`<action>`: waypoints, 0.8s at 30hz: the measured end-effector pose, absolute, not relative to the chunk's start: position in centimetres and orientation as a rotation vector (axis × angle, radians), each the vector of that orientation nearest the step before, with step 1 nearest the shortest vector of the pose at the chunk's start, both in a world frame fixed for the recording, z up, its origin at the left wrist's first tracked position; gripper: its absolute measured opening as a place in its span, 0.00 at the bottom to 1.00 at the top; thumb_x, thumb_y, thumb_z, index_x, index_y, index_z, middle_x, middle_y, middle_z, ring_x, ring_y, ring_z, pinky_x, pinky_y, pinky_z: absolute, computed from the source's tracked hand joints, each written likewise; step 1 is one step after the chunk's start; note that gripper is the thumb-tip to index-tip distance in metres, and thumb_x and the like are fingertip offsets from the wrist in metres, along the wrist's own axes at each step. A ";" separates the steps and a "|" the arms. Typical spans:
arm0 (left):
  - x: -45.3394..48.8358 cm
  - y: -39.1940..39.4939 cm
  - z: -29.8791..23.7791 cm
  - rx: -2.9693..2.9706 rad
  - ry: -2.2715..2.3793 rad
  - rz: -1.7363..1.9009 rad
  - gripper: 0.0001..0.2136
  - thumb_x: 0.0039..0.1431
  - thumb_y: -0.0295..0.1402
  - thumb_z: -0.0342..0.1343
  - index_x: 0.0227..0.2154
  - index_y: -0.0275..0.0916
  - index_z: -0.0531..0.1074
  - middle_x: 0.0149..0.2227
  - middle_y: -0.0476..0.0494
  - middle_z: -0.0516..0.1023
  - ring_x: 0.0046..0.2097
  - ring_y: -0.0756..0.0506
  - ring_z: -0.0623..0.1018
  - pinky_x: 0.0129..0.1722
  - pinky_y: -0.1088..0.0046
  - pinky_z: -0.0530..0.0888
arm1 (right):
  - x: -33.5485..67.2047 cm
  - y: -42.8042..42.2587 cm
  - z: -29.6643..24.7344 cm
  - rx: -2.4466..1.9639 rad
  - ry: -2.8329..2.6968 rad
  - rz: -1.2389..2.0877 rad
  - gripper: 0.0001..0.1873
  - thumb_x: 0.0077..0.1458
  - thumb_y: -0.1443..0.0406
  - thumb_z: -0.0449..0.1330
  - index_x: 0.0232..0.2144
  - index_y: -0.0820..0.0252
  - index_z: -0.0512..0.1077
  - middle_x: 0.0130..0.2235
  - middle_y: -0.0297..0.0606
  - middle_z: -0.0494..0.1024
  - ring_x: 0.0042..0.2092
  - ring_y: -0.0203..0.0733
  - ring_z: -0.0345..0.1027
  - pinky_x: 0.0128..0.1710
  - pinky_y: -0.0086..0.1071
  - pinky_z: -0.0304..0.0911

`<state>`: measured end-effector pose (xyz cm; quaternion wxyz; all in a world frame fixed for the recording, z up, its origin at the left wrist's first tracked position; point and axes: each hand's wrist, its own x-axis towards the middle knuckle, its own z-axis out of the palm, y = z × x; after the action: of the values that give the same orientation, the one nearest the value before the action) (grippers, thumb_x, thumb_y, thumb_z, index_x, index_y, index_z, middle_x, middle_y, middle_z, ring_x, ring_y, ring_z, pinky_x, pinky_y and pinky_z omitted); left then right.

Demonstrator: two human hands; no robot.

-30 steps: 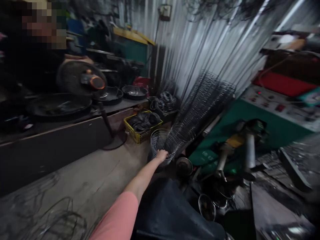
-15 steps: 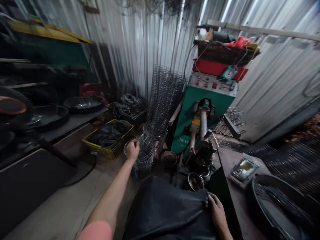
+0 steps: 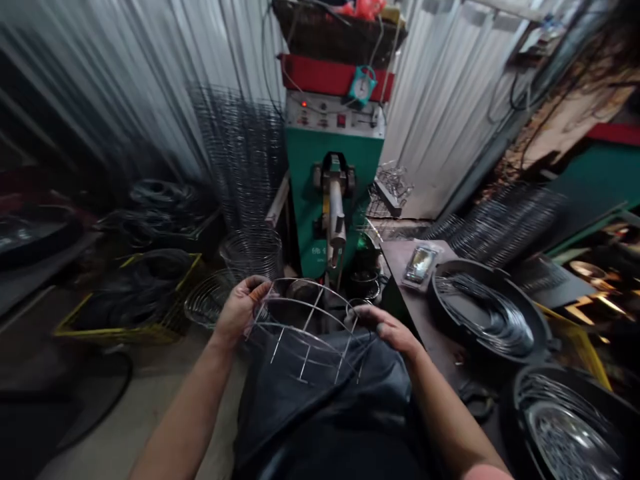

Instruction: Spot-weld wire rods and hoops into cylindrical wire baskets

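Note:
A round wire frame [image 3: 303,330] with hoops and short crossing rods is held up over the dark apron [image 3: 320,413] on my lap. My left hand [image 3: 243,308] is closed on its left rim. At the opposite side my right hand [image 3: 383,325] has its fingers on the rim, thumb bent inward. Just beyond the frame stands a green machine [image 3: 305,193] with a metal arm [image 3: 336,217] reaching toward me. Left of that machine is a tall stack of wire hoops [image 3: 245,153], and wire baskets [image 3: 207,297] lie near my left hand.
A yellow crate [image 3: 125,330] of dark wire coils stands on the floor at left. To the right, a bench [image 3: 400,267] bears a bagged device [image 3: 420,265], a black tray of wire rings [image 3: 480,313] and another black tray [image 3: 520,427]. Corrugated metal wall [image 3: 420,133] stands behind.
My left hand has come from the wire baskets at left to in front of me with the wire frame. My right hand has left the apron and moved onto the frame. The view has turned right.

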<state>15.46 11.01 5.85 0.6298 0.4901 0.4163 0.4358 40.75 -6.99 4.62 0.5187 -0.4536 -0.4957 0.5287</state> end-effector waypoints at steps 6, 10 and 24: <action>17.0 10.0 4.4 1.189 1.004 0.900 0.18 0.32 0.39 0.64 0.32 0.43 0.71 0.33 0.44 0.77 0.36 0.42 0.76 0.35 0.63 0.74 | 37.8 -9.0 2.5 -1.129 -0.789 1.341 0.16 0.48 0.57 0.59 0.35 0.63 0.67 0.20 0.29 0.69 0.18 0.30 0.64 0.16 0.21 0.49; 17.3 5.4 4.1 1.373 1.235 1.086 0.13 0.42 0.45 0.58 0.33 0.50 0.72 0.38 0.48 0.76 0.46 0.40 0.74 0.49 0.58 0.68 | 37.3 -7.7 2.1 -1.150 -0.612 1.241 0.17 0.46 0.55 0.60 0.34 0.63 0.66 0.22 0.30 0.71 0.18 0.30 0.65 0.14 0.20 0.45; 23.7 -1.5 3.5 1.172 1.251 0.576 0.26 0.24 0.41 0.65 0.33 0.41 0.70 0.32 0.47 0.75 0.33 0.44 0.75 0.24 0.74 0.70 | 47.0 -12.8 -1.5 -1.746 -0.917 0.593 0.16 0.50 0.60 0.57 0.43 0.55 0.70 0.36 0.34 0.75 0.38 0.39 0.69 0.38 0.32 0.63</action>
<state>23.68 -1.47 3.51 0.6183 0.5095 0.5435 0.2503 47.01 -12.81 -1.47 0.5150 -0.7268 -0.3816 0.2469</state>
